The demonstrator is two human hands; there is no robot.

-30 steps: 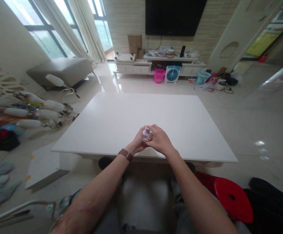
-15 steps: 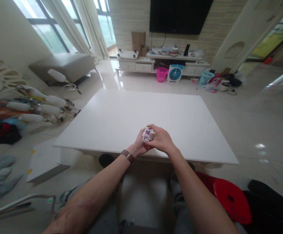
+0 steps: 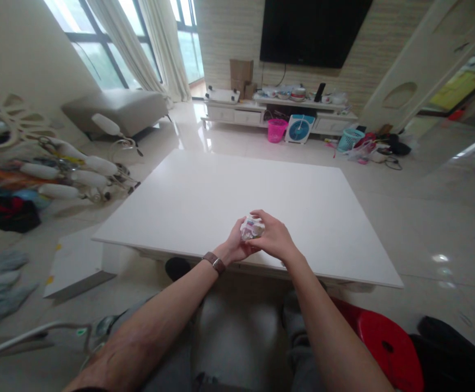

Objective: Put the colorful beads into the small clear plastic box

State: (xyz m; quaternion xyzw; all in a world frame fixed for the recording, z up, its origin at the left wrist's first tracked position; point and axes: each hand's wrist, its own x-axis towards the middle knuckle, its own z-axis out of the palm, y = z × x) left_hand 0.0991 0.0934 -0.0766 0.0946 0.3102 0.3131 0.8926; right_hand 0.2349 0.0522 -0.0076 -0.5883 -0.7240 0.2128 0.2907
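Observation:
Both my hands hold one small, whitish object with pink and purple marks (image 3: 252,227); it is too small and blurred for me to tell its kind. My left hand (image 3: 236,245) is closed around its left side and underside, with a brown watch strap (image 3: 214,261) on that wrist. From the right, my right hand (image 3: 274,237) grips it, thumb below and fingers over the top. The object is held over the near edge of a white table (image 3: 237,188).
A red stool (image 3: 388,348) stands at my right, near a black item. On the left lie a white box (image 3: 76,261) and a lamp with several white shades (image 3: 86,177). Beyond the table are a pink basket (image 3: 277,130), a blue fan (image 3: 299,129) and a TV cabinet (image 3: 248,117).
The small object has turned a little in my fingers, and its marked face looks different. My head view has shifted slightly; both hands keep their hold.

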